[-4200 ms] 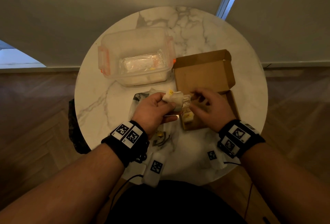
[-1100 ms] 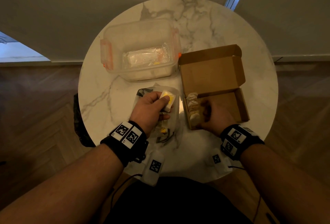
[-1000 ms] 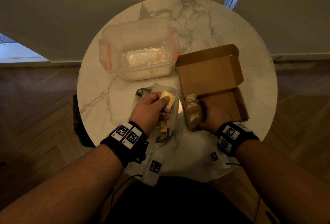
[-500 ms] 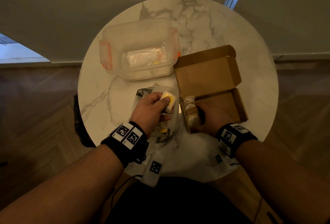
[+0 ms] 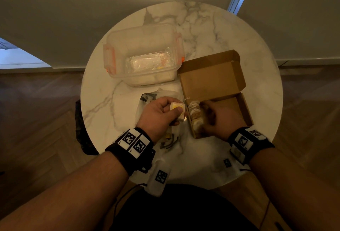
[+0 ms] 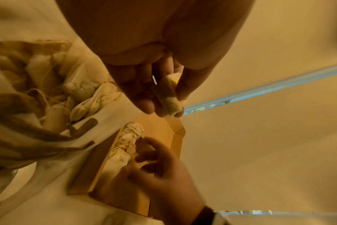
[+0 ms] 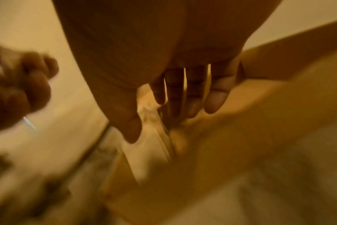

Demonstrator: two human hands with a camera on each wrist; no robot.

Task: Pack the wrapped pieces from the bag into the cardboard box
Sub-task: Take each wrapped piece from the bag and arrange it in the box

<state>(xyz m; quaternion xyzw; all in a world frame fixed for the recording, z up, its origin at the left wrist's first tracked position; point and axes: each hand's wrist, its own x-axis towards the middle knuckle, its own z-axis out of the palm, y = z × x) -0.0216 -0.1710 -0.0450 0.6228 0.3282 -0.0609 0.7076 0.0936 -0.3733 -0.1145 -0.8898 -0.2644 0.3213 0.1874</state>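
A clear plastic bag (image 5: 166,93) of wrapped pieces (image 6: 81,89) lies on the table under my left hand (image 5: 176,110). That hand pinches one white wrapped piece (image 5: 178,111) with a yellow tag between thumb and fingers (image 6: 144,105), just left of the cardboard box (image 5: 237,106). The box is open, its lid (image 5: 211,80) folded back. A row of wrapped pieces (image 5: 195,118) stands along its left wall. My right hand (image 5: 204,115) is inside the box, its thumb (image 7: 132,132) on one side of that row (image 7: 150,146) and its fingers on the other.
A clear plastic tub (image 5: 142,54) with orange clips stands behind the bag and holds a clear packet. All of it sits on a small round marble table (image 5: 257,46), whose edge is close on every side. The right wrist view is blurred.
The box has slid a little left. My right hand has shifted along the row of pieces inside it. My left hand has carried its piece slightly right, up to the box's left wall.
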